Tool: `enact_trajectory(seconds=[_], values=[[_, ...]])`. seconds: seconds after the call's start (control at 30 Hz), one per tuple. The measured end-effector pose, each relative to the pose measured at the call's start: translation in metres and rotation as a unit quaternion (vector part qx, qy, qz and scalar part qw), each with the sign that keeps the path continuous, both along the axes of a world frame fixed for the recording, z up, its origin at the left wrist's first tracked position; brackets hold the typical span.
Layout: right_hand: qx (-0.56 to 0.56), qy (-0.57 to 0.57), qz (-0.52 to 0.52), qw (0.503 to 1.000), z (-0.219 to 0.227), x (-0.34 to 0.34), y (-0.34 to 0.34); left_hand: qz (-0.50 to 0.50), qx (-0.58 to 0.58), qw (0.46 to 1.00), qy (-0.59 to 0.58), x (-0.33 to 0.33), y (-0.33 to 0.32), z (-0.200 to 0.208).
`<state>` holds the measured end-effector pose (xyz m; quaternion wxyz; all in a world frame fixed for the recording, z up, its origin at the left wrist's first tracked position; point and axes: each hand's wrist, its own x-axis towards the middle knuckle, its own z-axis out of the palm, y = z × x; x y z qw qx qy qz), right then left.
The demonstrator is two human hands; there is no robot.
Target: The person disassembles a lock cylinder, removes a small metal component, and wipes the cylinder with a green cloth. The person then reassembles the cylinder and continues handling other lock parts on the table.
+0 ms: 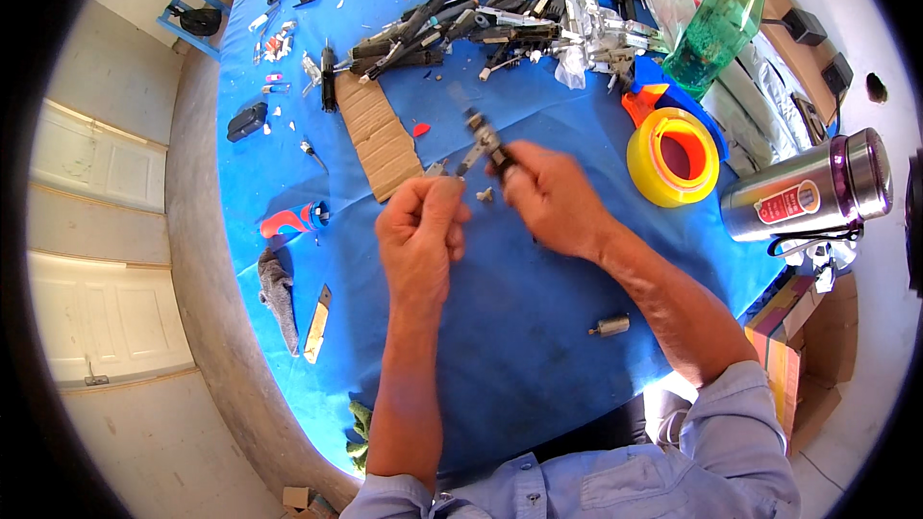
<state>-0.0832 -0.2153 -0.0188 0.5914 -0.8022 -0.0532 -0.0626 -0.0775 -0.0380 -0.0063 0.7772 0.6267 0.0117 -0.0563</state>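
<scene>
Near the middle of the table my left hand is closed, its thumb and fingers pinching a small flat metal piece. Just to its right, my right hand is wrapped round a short dark part with metal fittings, whose far end is smeared by motion. A flat metal strip juts from that part toward my left fingertips; whether it touches them I cannot tell. A small pale scrap lies between the hands. Beyond them are a piece of brown cardboard and a red chip.
A pile of dark and silver slim parts spreads across the far side. At right stand a yellow tape roll, a green bottle and a steel flask. A metal cylinder, grey cloth and blade lie nearer me.
</scene>
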Motion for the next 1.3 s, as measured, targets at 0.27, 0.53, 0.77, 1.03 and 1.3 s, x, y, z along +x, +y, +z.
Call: enact_trajectory(seconds=[0.27,0.53,0.77,1.03,1.3], values=[[0.029,0.042,-0.018,0.999,0.006,0.003,-0.003,-0.001,-0.082,0.997,0.001,0.004,0.007,-0.003],[0.001,0.026,-0.006,1.000,0.007,0.000,0.001,0.001,-0.035,0.999,-0.042,0.005,0.006,-0.009],[-0.002,0.029,0.027,0.999,0.011,-0.003,0.001,0.024,0.021,0.997,-0.068,0.004,0.001,-0.008],[0.015,0.038,0.053,0.998,0.007,-0.003,0.000,0.041,0.092,0.993,-0.068,0.002,-0.003,-0.005],[0.020,0.031,0.044,0.998,0.007,-0.003,0.000,0.011,0.091,0.994,-0.057,0.002,-0.002,-0.004]])
